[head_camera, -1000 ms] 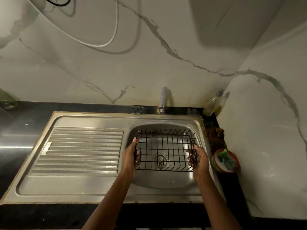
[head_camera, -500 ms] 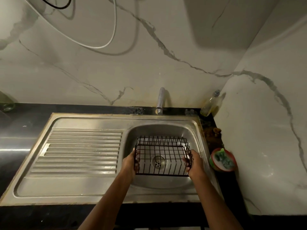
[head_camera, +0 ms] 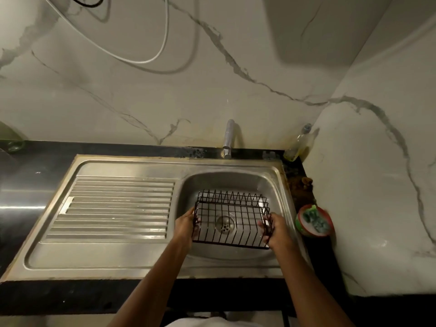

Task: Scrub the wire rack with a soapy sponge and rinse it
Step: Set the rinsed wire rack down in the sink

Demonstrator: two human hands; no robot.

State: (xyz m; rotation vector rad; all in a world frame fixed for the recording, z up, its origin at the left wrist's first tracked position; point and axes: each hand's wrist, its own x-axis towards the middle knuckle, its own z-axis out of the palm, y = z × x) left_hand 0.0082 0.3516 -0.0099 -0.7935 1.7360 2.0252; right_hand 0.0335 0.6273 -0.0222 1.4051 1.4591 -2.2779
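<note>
— Rack [head_camera: 232, 219]?
— Over sink [head_camera: 278, 185] basin, gripped at both ends: left hand [head_camera: 186, 226], right hand [head_camera: 274, 228], fingers curled round wires.
— Handling?
— Probably light, stiff; slippery once soapy. Best held by end frames.

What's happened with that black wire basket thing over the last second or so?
The wire rack has tipped and sunk lower into the sink: its near edge came toward the person, so its far side now shows upright. The left hand and right hand keep gripping its two ends. The tap is dry as before, and the soap dish with the sponge sits untouched.
</note>
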